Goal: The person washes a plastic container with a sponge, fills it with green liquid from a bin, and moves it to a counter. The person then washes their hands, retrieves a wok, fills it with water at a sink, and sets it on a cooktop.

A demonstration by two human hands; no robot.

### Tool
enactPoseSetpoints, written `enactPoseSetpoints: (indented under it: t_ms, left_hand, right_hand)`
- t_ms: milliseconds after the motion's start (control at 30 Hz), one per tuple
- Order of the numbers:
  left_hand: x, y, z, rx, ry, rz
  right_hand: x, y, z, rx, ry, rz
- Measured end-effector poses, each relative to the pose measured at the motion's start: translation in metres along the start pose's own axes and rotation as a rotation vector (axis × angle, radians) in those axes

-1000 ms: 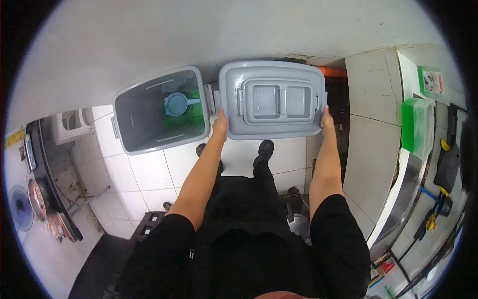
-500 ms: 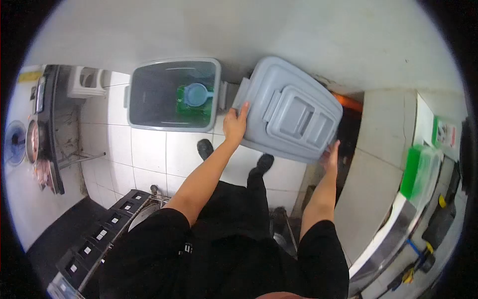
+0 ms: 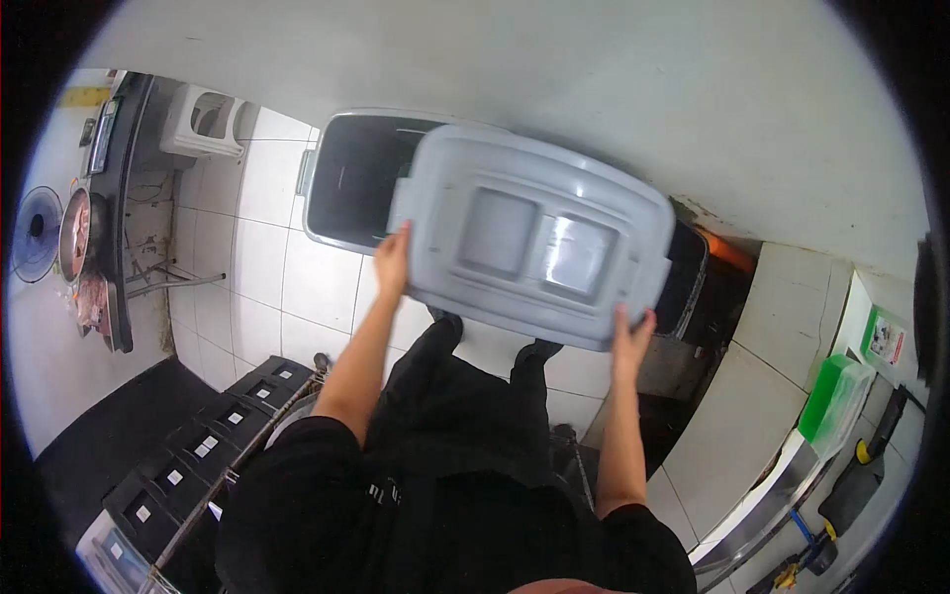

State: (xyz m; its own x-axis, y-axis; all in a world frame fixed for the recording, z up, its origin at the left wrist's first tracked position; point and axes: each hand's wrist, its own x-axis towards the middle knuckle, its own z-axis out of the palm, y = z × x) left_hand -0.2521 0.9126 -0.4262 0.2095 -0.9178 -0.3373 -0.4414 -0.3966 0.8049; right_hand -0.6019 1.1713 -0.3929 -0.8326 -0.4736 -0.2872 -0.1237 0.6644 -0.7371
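Observation:
A large grey plastic lid (image 3: 539,238), with two rectangular panels in its middle, is held up in front of me at a slight slant. My left hand (image 3: 393,262) grips its left edge, and my right hand (image 3: 630,345) has hold of the lower right edge. Behind the lid, against the wall, stands a grey plastic bin (image 3: 361,183) with its mouth uncovered on the left side. The lid blocks the view of the bin's right part and of whatever lies there.
At the left, a table (image 3: 127,267) bears a metal bowl (image 3: 77,233) of what looks like raw meat. A white stool (image 3: 198,124) stands behind it. Black drawers (image 3: 203,445) line the lower left. On the right, a green-sided plastic container (image 3: 833,401) rests on a ledge.
Both hands have carried the lid leftward, partly in front of the bin. Its slant is flatter now. The blue dipper and green thing seen inside the bin are now hidden.

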Motion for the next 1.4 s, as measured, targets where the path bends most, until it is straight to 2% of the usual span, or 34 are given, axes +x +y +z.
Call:
enactPoseSetpoints:
  t_ms: [67,100,167,200,267,300,333,400,467,533,567,600,633,667,700,733,767,800,833,900,933,967,1000,1033,1067,1100,1167,1200,1267,1300,1333,1367,1400]
  left_hand:
    - [0.051,-0.026,-0.066,0.051,0.019,-0.117]
    - [0.067,-0.025,-0.093,0.014,0.055,-0.080]
    - [0.095,-0.018,-0.135,-0.041,0.089,-0.051]
    - [0.113,-0.018,-0.150,-0.062,0.089,-0.059]
    - [0.160,-0.042,-0.170,-0.066,0.030,-0.066]
    - [0.159,-0.023,-0.168,0.024,0.055,-0.038]
    - [0.170,-0.030,-0.164,-0.025,0.104,0.009]
    - [0.195,-0.038,-0.160,0.202,0.189,0.030]
    - [0.204,-0.041,-0.153,0.225,0.229,0.018]
    - [0.202,-0.045,-0.140,0.364,0.339,0.049]
    - [0.203,-0.052,-0.138,0.393,0.306,0.034]
    - [0.202,-0.055,-0.137,0.467,0.288,-0.045]
    - [0.240,-0.119,-0.140,0.497,0.172,-0.071]
    - [0.236,-0.134,-0.141,0.708,0.139,0.456]
    - [0.240,-0.152,-0.138,0.583,0.165,0.531]
    - [0.208,-0.102,-0.142,0.830,-0.067,0.319]
    - [0.213,-0.126,-0.139,0.253,0.057,0.027]
    - [0.178,-0.093,-0.138,0.136,0.107,-0.074]
    - [0.184,-0.115,-0.145,0.417,0.134,-0.034]
    - [0.150,-0.114,-0.140,0.319,0.057,-0.053]
    - [0.138,-0.119,-0.137,0.320,0.042,-0.027]
    - [0.118,-0.112,-0.133,0.330,-0.013,-0.048]
    - [0.099,-0.106,-0.131,0.344,-0.068,-0.073]
    - [0.087,-0.112,-0.130,0.379,-0.105,-0.105]
    - [0.077,-0.114,-0.122,0.415,-0.144,-0.136]
    - [0.063,-0.101,-0.112,0.412,-0.147,-0.120]
    - [0.025,-0.087,-0.099,0.558,-0.285,-0.168]
    - [0.012,-0.098,-0.081,0.462,-0.165,-0.125]
    - [-0.027,-0.066,-0.050,0.531,-0.276,-0.047]
    - [-0.024,-0.066,-0.031,0.713,-0.407,0.030]
    - [-0.027,-0.075,-0.013,0.669,-0.419,0.122]
    - [-0.056,-0.052,-0.002,0.591,-0.390,0.408]
    - [-0.070,-0.030,0.007,0.465,-0.523,0.475]
  right_hand:
    - [-0.027,-0.034,0.062,0.018,-0.105,-0.058]
    - [-0.038,-0.063,0.088,0.010,-0.180,-0.043]
    - [-0.045,-0.075,0.146,0.022,-0.306,-0.028]
    - [-0.049,-0.095,0.164,0.066,-0.339,-0.109]
    - [-0.050,-0.105,0.197,-0.023,-0.303,-0.107]
    - [-0.054,-0.119,0.206,-0.074,-0.300,-0.046]
    - [-0.059,-0.130,0.218,-0.122,-0.306,0.008]
    - [-0.063,-0.132,0.234,-0.160,-0.279,-0.016]
    - [-0.061,-0.131,0.238,-0.195,-0.334,0.043]
    - [-0.060,-0.106,0.252,-0.224,-0.364,-0.001]
    - [-0.059,-0.103,0.255,-0.227,-0.357,-0.014]
    - [-0.057,-0.108,0.251,-0.130,-0.460,0.026]
    - [-0.052,-0.114,0.245,-0.029,-0.531,0.067]
    - [-0.044,-0.093,0.254,-0.144,-0.538,0.069]
    - [-0.043,-0.081,0.251,-0.197,-0.458,-0.110]
    - [-0.036,-0.090,0.231,-0.270,-0.566,-0.129]
    - [-0.027,-0.097,0.193,-0.273,-0.491,-0.100]
    - [-0.019,-0.111,0.160,-0.196,-0.382,-0.131]
    - [-0.014,-0.135,0.131,-0.115,-0.293,-0.178]
    - [-0.006,-0.191,0.009,-0.088,0.098,-0.184]
    - [0.002,-0.190,-0.047,-0.052,0.421,-0.356]
    - [0.002,-0.202,-0.119,-0.209,0.624,-0.479]
    - [0.004,-0.195,-0.180,-0.149,0.782,-0.372]
    - [0.009,-0.188,-0.241,-0.045,1.033,-0.451]
    - [0.008,-0.175,-0.311,-0.407,1.160,-0.437]
    - [0.007,-0.166,-0.367,-0.534,1.223,-0.329]
    - [0.030,-0.109,-0.460,-0.796,1.126,-0.001]
    - [0.033,-0.106,-0.483,-0.789,1.128,-0.010]
    - [0.042,-0.109,-0.515,-0.085,0.471,0.528]
    - [0.049,-0.091,-0.522,-0.157,0.391,0.469]
    - [0.050,-0.077,-0.524,-0.098,0.351,0.491]
    - [0.054,-0.059,-0.525,-0.050,0.289,0.494]
    - [0.054,-0.048,-0.522,0.071,0.246,0.379]
